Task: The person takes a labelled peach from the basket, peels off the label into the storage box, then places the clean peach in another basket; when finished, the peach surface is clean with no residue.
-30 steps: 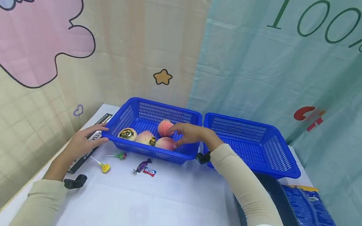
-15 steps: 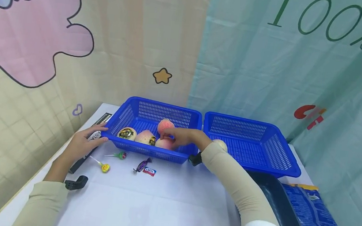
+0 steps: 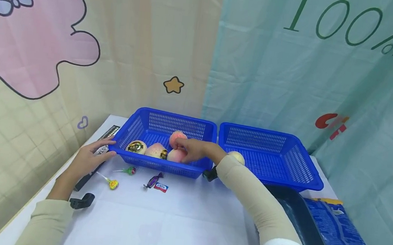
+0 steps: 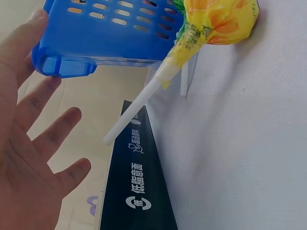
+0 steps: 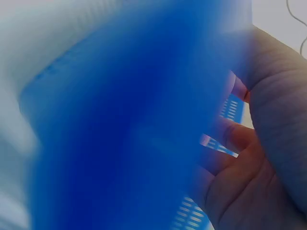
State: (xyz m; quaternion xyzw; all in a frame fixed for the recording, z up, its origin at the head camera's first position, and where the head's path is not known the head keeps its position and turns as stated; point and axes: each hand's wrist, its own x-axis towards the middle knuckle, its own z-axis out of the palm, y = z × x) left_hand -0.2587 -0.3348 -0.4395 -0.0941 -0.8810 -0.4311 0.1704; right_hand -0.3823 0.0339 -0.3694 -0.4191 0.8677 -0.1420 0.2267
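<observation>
My right hand (image 3: 193, 150) reaches into the left blue basket (image 3: 163, 167), its fingers curled on the pink front peach (image 3: 175, 155). Just behind that hand lies a redder peach (image 3: 177, 136). To its left sit a peach (image 3: 155, 149) with a dark label and a cream round fruit (image 3: 136, 147) with a black-and-gold label. In the right wrist view, blurred blue basket wall hides most of the fingertips. My left hand (image 3: 86, 161) touches the basket's left corner, thumb and forefinger either side of the rim, the other fingers spread, as the left wrist view shows.
A second blue basket (image 3: 267, 166) holds a pale round fruit (image 3: 237, 156). On the white table are lollipops (image 3: 113, 184), a purple-wrapped candy (image 3: 153, 180), a small red-and-blue packet (image 3: 161, 187) and a long black box (image 4: 136, 191). Right of them: a dark tray (image 3: 304, 221) and blue bag (image 3: 343, 233).
My right hand has moved left over the front peach and its fingers have curled in on it. The shifted sleeve now reveals the pale fruit in the right basket. The left hand stays put.
</observation>
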